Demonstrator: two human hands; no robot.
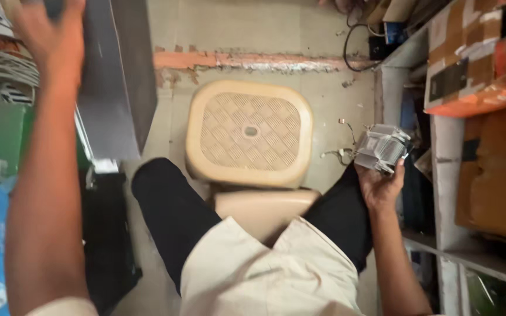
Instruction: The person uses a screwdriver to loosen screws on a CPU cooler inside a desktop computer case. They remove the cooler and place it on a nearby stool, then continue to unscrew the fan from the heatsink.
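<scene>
Down at our right side, our right hand (pixel 380 186) holds a silver finned metal heatsink with a fan and thin loose wires (pixel 382 147), beside the grey metal shelf (pixel 446 175). Our fingers curl under its base. We judge it stiff, fairly heavy, with sharp, easily bent fins, so the solid base is the best grip. Our left hand (pixel 54 41) is raised with fingers spread against a grey metal case (pixel 118 88), above the beige plastic stool (pixel 250 133).
</scene>
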